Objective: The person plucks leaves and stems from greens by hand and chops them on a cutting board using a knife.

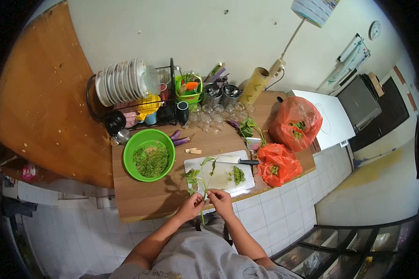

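Note:
Both of my hands are at the near edge of a white cutting board (219,183). A leafy green stem (205,186) stands between them, its leaves spreading over the board's left part. My left hand (191,208) is closed around the stem's lower part. The fingers of my right hand (220,202) pinch the same stem just beside it. A knife with a black handle (249,162) lies across the board's far side. Chopped greens (238,175) are heaped at the board's right.
A green basin (148,180) of chopped greens is at left. Eggplants (181,141) and glasses (216,122) are beyond the board. Red plastic bags (278,153) stand at right, near leafy stems (250,128). A dish rack (173,104) stands at the back left.

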The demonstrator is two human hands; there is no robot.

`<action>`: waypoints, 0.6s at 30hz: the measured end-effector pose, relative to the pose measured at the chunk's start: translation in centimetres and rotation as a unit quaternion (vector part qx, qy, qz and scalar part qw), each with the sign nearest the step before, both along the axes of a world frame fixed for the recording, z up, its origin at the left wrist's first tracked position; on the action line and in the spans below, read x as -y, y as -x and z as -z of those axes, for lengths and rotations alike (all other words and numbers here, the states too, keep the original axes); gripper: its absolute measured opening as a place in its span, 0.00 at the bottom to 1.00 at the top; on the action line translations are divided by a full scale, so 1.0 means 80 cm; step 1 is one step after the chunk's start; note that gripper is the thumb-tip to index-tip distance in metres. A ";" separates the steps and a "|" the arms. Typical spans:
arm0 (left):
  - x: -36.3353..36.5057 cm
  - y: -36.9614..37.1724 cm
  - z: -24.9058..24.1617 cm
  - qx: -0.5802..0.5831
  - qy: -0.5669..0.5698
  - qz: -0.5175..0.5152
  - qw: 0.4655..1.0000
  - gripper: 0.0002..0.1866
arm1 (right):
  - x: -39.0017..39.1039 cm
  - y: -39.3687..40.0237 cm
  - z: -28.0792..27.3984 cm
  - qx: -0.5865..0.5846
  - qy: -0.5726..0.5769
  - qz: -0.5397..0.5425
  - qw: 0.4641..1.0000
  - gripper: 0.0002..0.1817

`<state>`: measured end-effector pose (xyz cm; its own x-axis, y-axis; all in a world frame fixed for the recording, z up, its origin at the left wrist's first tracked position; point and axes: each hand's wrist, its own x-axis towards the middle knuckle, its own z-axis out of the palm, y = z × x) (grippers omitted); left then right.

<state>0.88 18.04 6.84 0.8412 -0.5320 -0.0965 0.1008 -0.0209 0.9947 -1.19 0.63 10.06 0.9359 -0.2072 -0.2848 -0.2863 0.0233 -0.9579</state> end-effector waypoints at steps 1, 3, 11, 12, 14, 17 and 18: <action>-0.002 -0.003 -0.005 0.017 -0.004 -0.006 1.000 0.08 | -0.003 -0.003 -0.005 -0.004 -0.013 0.017 1.000 0.12; -0.005 -0.009 -0.013 0.034 -0.006 -0.013 0.999 0.08 | -0.007 -0.009 -0.013 -0.006 -0.013 0.014 1.000 0.12; -0.007 -0.032 -0.012 0.069 -0.037 -0.027 0.997 0.11 | -0.010 -0.031 -0.022 0.042 0.049 0.003 0.998 0.11; -0.007 -0.036 -0.017 0.071 -0.036 -0.026 0.996 0.11 | -0.010 -0.033 -0.023 0.054 0.054 0.003 0.997 0.11; -0.008 -0.042 -0.027 0.106 -0.082 -0.023 0.991 0.11 | -0.010 -0.037 -0.023 0.066 0.058 0.002 0.996 0.10; -0.009 -0.047 -0.034 0.100 -0.093 -0.020 0.990 0.10 | -0.010 -0.043 -0.023 0.064 0.052 0.006 0.997 0.09; -0.009 -0.050 -0.044 0.101 -0.093 -0.019 0.990 0.10 | -0.011 -0.045 -0.029 0.070 0.025 0.011 0.997 0.08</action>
